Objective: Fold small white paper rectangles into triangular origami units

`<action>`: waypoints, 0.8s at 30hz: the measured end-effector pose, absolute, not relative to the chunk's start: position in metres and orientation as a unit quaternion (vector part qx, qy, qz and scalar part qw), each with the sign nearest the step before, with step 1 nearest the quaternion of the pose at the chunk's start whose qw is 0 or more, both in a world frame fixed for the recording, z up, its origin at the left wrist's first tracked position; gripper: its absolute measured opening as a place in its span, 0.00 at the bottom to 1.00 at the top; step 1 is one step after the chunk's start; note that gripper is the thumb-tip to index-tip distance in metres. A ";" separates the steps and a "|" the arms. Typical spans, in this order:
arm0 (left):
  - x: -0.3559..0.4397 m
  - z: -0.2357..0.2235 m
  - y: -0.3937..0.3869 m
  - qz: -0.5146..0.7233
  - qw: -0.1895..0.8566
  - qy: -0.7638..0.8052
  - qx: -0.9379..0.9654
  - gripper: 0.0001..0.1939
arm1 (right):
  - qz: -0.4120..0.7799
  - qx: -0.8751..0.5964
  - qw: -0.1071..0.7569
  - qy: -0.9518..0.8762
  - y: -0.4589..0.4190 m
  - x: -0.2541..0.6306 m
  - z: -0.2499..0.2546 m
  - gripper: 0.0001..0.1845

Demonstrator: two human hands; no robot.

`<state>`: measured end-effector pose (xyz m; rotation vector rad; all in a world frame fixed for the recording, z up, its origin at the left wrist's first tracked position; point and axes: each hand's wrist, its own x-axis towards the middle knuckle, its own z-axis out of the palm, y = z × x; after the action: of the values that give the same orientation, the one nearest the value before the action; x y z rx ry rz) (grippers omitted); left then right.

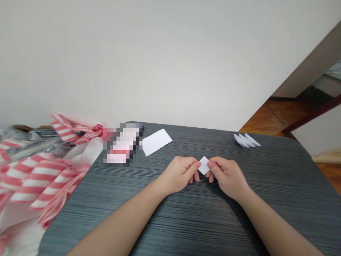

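My fingers pinch the small folded paper by its side corners, left hand opposite right hand, over the tabletop. I'd keep both sides level, pressing creases evenly, clear of the flat white paper and folded pieces beyond.

I can read no text, label, brand, number or sign from where I sit. Toward nine to ten o'clock from the small folded paper that my left hand and right hand pinch, a pixelated object shows only coarse pink, white, red and dark blocks, so any lettering there is beyond me. I make out no writing on the white sheet at ten o'clock or the folded white pieces at two.
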<state>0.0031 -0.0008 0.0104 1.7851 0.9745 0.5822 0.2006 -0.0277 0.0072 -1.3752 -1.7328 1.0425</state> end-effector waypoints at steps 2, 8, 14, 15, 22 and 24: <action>0.003 0.011 -0.001 0.238 0.496 0.402 0.732 0.21 | 0.399 -0.527 0.338 -0.670 -0.028 0.200 0.008 0.16; 0.004 0.011 -0.001 0.245 0.516 0.404 0.714 0.20 | 0.402 -0.505 0.338 -0.684 -0.027 0.201 0.007 0.16; 0.003 0.010 0.000 0.260 0.508 0.408 0.713 0.17 | 0.426 -0.501 0.350 -0.667 -0.027 0.202 0.004 0.11; 0.003 0.010 0.000 0.262 0.507 0.407 0.713 0.17 | 0.428 -0.504 0.351 -0.664 -0.027 0.201 0.004 0.10; 0.003 0.011 0.000 0.250 0.491 0.408 0.728 0.18 | 0.399 -0.513 0.326 -0.687 -0.025 0.202 0.006 0.12; 0.002 0.011 0.000 0.249 0.488 0.405 0.732 0.19 | 0.398 -0.512 0.323 -0.689 -0.025 0.203 0.007 0.13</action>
<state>0.0024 -0.0003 0.0111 1.7798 0.9857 0.6057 0.2026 -0.0249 0.0068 -1.3434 -1.8083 1.0451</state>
